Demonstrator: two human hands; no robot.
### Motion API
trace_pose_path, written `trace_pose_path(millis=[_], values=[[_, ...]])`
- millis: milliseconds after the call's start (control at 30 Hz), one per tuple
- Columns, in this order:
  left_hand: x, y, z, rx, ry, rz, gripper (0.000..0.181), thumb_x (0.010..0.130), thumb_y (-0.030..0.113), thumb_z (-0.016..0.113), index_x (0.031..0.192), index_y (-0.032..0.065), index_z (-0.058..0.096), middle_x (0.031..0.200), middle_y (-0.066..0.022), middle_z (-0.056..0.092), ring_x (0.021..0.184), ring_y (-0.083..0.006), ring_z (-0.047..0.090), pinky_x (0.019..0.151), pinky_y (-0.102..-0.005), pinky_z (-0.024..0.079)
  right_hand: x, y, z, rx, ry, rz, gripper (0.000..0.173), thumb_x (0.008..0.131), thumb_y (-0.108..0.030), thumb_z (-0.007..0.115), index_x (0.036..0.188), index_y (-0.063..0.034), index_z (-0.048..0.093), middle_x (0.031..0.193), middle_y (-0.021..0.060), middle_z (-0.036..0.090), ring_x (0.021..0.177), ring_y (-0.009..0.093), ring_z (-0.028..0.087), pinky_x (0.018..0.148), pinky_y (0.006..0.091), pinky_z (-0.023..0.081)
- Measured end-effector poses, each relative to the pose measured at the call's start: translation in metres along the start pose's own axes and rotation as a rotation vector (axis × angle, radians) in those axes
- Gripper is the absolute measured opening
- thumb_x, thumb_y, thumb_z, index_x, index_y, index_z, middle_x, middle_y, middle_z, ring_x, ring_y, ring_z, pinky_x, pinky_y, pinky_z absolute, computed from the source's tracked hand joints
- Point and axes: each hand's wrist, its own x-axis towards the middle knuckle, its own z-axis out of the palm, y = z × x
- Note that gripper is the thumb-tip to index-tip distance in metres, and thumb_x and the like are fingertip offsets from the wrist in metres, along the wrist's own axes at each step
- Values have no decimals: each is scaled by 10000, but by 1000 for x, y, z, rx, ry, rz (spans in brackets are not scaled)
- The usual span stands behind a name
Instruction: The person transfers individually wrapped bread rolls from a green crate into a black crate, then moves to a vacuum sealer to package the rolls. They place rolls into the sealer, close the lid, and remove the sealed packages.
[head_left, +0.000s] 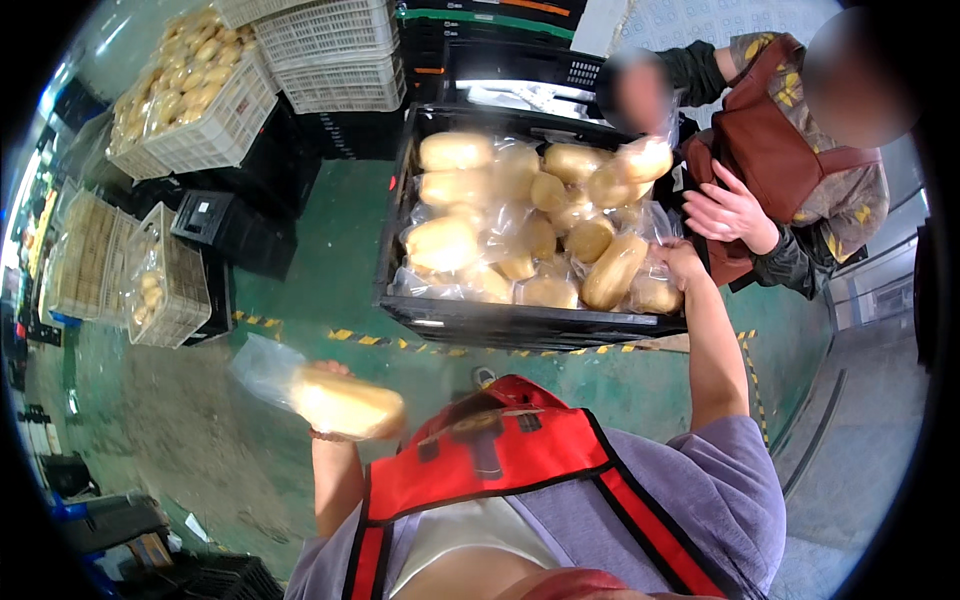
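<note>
My left hand (334, 369) is out over the floor at the left, shut on a pale yellow, squash-like vegetable (349, 405) in a clear plastic bag; the loose end of the bag trails to the left. Most of that hand is hidden behind the vegetable. My right hand (679, 262) reaches to the right side of a black plastic crate (525, 319), touching a bagged piece (656, 294) in its near right corner; its fingertips are partly hidden by plastic film. Many similar bagged vegetables (454, 244) fill the crate, some showing round ends.
Across the crate's right side, a co-worker in a brown apron (772, 142) holds a bagged vegetable (645, 159); their other hand (727, 206) is near my right hand. White crates (217, 135) of vegetables stand at left on black crates. Striped tape (364, 337) marks the green floor.
</note>
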Motion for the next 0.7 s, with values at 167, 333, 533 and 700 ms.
trace_pose_path(millis=[167, 333, 533, 700], values=[[12, -17, 21, 87, -5, 1, 693, 496, 345, 874, 975, 89, 443, 905, -22, 434, 793, -172, 391, 704, -303, 384, -5, 11, 8, -139, 167, -237, 147, 815, -110, 664, 855, 31, 646, 715, 49, 645, 608, 104, 556, 563, 266, 447], [24, -15, 25, 112, 123, -55, 309, 792, 354, 583, 922, 97, 474, 866, -41, 474, 784, -185, 428, 769, -347, 414, -27, -18, 16, -426, 211, -208, 270, 811, -241, 669, 824, 27, 647, 714, 123, 659, 616, 199, 615, 593, 315, 477], [36, -16, 32, 90, -95, -1, 447, 769, 371, 690, 1024, 66, 487, 945, -77, 482, 885, -216, 469, 837, -356, 430, -65, -59, 13, -1009, 529, -433, 352, 754, -356, 693, 833, -15, 658, 818, 188, 641, 823, 343, 623, 718, 401, 491], [23, -3, 31, 59, 30, 4, 397, 851, 351, 596, 1061, 30, 490, 1012, -109, 515, 1003, -272, 498, 950, -422, 426, -106, -105, 61, -637, 218, -776, 147, 756, -124, 676, 871, -33, 664, 829, 150, 637, 811, 324, 615, 729, 397, 490]])
